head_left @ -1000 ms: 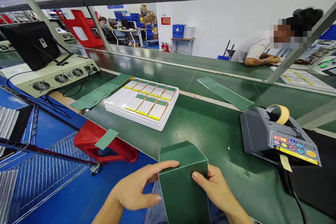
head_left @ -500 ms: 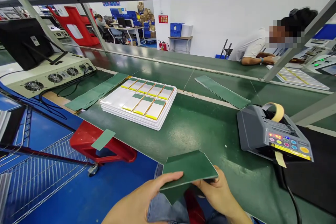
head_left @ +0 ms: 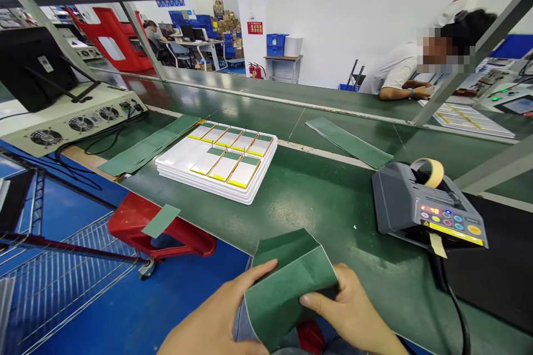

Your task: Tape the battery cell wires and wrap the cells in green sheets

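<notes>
Fingers of left hand [head_left: 212, 313] and right hand [head_left: 350, 310] closed on a folded green sheet [head_left: 287, 288], probably paper

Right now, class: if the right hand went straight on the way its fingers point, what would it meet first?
The folded green sheet under the right hand's thumb. Beyond it, depth is unclear, but the left hand seems next.
</notes>
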Available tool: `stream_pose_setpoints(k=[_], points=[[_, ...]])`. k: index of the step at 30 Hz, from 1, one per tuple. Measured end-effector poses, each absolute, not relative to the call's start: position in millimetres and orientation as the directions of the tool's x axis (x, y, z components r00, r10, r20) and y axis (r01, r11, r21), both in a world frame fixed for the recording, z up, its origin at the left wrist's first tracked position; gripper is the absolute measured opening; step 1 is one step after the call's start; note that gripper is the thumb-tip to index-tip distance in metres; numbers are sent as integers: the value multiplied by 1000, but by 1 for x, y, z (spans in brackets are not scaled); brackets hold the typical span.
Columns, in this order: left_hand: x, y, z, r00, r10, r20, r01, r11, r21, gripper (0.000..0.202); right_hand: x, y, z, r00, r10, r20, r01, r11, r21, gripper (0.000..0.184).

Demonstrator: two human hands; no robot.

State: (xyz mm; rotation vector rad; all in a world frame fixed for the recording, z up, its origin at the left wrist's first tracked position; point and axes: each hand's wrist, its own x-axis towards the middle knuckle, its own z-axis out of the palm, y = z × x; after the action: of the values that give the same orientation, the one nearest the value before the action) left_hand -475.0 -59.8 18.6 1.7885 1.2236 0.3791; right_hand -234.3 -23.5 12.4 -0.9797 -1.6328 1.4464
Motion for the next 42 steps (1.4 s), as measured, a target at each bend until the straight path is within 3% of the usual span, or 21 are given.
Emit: stream_pose_setpoints(k=[4, 6, 9, 12, 15, 17, 19, 21, 24, 28, 31, 33, 36, 42], points=[[-497, -56, 35, 374, 917, -137, 731, -201, 652, 59, -233, -17, 13, -505, 857, -104, -10, -126, -992, 20], [-502, -47, 48, 363, 930, -60, 718, -238, 654, 47, -234, -14, 17, -539, 834, -118, 3, -138, -990, 21], [-489, -27, 64, 407, 909, 87, 612, -342, 713, 52, -242, -6, 29, -645, 752, -133, 203, 2, -979, 11], [-466, -4, 70, 619, 782, 70, 534, -485, 692, 73, -252, 3, 43, -715, 686, -131, 387, 233, -892, 9], [-460, 9, 68, 729, 682, -59, 549, -531, 646, 35, -245, 9, 51, -644, 763, -44, 485, 363, -796, 11], [-473, 8, 64, 679, 725, -115, 573, -425, 700, 27, -228, 8, 52, -470, 867, 164, 526, 425, -737, 16], [-494, 1, 57, 549, 824, -142, 529, -210, 822, 28, -207, 3, 49, -344, 868, 358, 559, 496, -664, 29], [-513, -10, 48, 424, 894, -144, 363, -22, 931, 26, -193, -2, 41, -468, 804, 367, 571, 592, -569, 44], [-521, -25, 30, 392, 912, -120, 79, 97, 992, 31, -199, -3, 27, -648, 680, 342, 550, 729, -408, 55], [-498, -33, 17, 511, 851, -123, -84, 192, 978, 42, -235, 13, 17, -555, 525, 646, 489, 834, -257, 41], [-474, -34, 16, 592, 800, -95, -158, 231, 960, 59, -249, 23, 23, -498, 386, 777, 374, 903, -209, 30], [-464, -35, 16, 604, 794, -68, -233, 257, 938, 65, -249, 26, 28, -496, 347, 796, 309, 927, -212, 26], [-458, -36, 13, 626, 778, -57, -276, 289, 917, 57, -239, 28, 32, -505, 376, 777, 331, 916, -228, 27], [-467, -32, 8, 750, 656, -91, -58, 202, 978, 49, -215, 46, 35, -387, 416, 823, 588, 799, -127, 26]])
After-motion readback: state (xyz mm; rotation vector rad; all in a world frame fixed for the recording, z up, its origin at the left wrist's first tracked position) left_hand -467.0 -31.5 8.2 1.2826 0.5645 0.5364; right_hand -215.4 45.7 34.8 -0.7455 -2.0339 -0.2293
